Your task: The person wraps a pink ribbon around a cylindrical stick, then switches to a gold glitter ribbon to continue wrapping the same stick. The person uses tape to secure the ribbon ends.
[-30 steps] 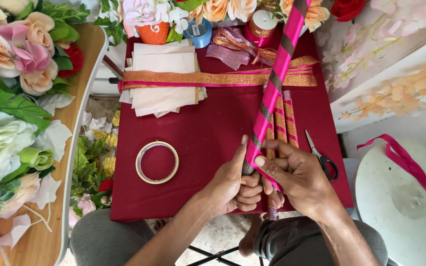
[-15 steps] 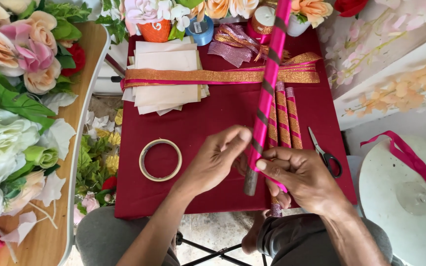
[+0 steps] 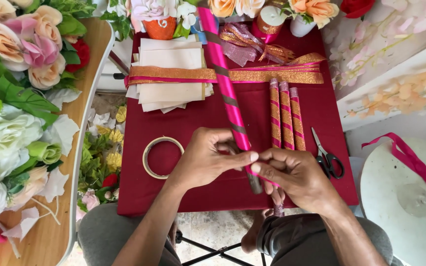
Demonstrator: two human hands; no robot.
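Stick [image 3: 223,83] — long, stiff, judged light; pink ribbon [image 3: 232,116] wrap likely slippery. Laid slantwise over the table [image 3: 183,197], pinched at its near end by left hand [image 3: 208,160] and right hand [image 3: 297,177] — best gripped there.

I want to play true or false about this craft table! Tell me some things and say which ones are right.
1. Both hands, the left hand and the right hand, hold the pink-wrapped stick. True.
2. The scissors lie left of the tape ring. False: they lie to its right.
3. Three finished pink-and-gold sticks lie side by side. True.
4. The table cloth is blue. False: it is dark red.
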